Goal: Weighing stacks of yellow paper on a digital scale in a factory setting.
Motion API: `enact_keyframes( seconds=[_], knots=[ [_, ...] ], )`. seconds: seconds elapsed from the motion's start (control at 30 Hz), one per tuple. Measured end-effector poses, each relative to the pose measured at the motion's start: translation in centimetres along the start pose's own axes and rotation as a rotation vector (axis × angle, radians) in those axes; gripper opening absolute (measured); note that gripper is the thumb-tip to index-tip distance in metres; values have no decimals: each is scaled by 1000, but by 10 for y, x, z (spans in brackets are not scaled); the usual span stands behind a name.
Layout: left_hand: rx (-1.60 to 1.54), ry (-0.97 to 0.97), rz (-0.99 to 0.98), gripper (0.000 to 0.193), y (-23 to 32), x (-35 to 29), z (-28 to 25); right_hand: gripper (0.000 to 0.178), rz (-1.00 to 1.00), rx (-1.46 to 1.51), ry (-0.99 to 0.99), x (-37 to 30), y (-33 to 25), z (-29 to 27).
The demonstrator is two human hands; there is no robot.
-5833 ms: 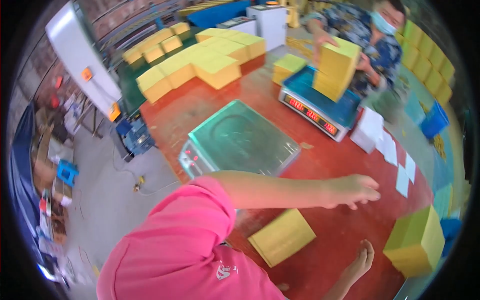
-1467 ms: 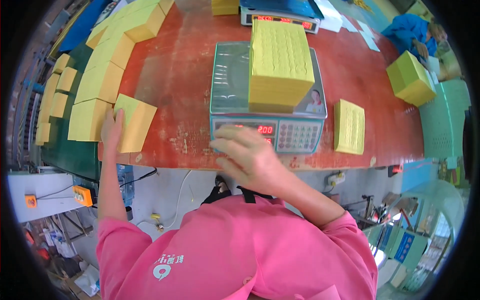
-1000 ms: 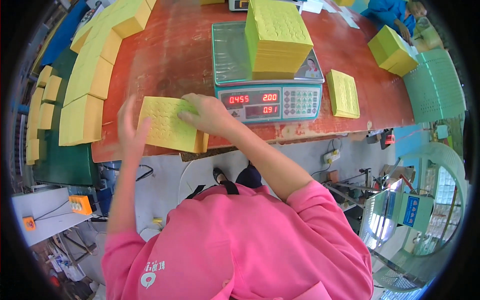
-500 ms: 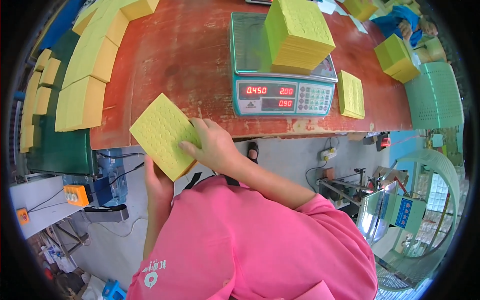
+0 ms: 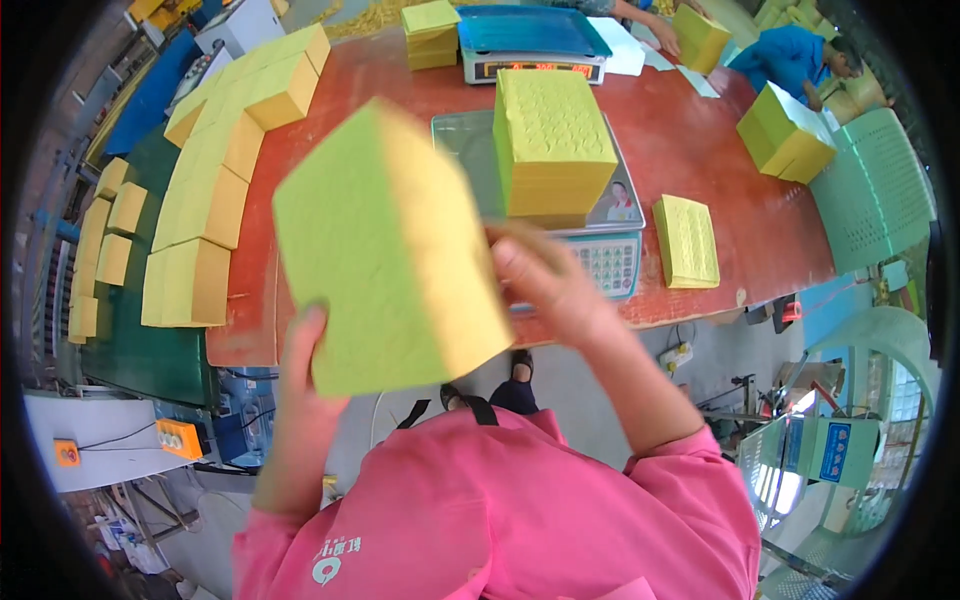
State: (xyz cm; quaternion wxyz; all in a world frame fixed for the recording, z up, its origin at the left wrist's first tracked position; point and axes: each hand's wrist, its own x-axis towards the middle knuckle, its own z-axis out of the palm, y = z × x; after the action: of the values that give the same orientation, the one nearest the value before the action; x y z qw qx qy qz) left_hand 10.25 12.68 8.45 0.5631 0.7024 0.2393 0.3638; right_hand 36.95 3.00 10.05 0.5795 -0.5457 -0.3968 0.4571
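Observation:
A thick block of yellow paper sheets (image 5: 350, 250) is raised in front of me, tilted and slightly blurred. My left hand (image 5: 308, 360) grips its lower left side, thumb on the broad face. On the opposite side my right hand (image 5: 555, 285) is closed against the edge, its fingertips partly hidden. Beyond the block, a tall yellow paper stack (image 5: 555, 150) with an embossed top stands on a digital scale (image 5: 608, 265). The held block covers the scale's display. To the right of the scale lies a thinner yellow paper stack (image 5: 686, 242).
Rows of yellow paper blocks (image 5: 195, 205) line the left of the red table (image 5: 270, 230). A second scale (image 5: 530, 35) stands at the far edge. A person in blue (image 5: 785, 58) is at the far right, near another paper block (image 5: 785, 135) and a green perforated chair (image 5: 875, 190).
The block has come up closer and turned, now showing its broad face and a side. My right hand has shifted from its top to its right edge. The view has tilted farther out.

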Motion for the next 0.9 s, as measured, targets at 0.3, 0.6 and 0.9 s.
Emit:
enact_keyframes(
  seconds=[0.3, 0.6, 0.9],
  knots=[
    [-412, -303, -408, 72, 59, 250, 123, 47, -46, 141, 216, 103, -67, -153],
    [-236, -186, -454, 84, 40, 266, 134, 42, 14, 162, 79, 127, -40, -177],
    [-164, -149, -440, 71, 40, 254, 133, 40, 11, 129, 104, 118, -40, -168]
  ],
)
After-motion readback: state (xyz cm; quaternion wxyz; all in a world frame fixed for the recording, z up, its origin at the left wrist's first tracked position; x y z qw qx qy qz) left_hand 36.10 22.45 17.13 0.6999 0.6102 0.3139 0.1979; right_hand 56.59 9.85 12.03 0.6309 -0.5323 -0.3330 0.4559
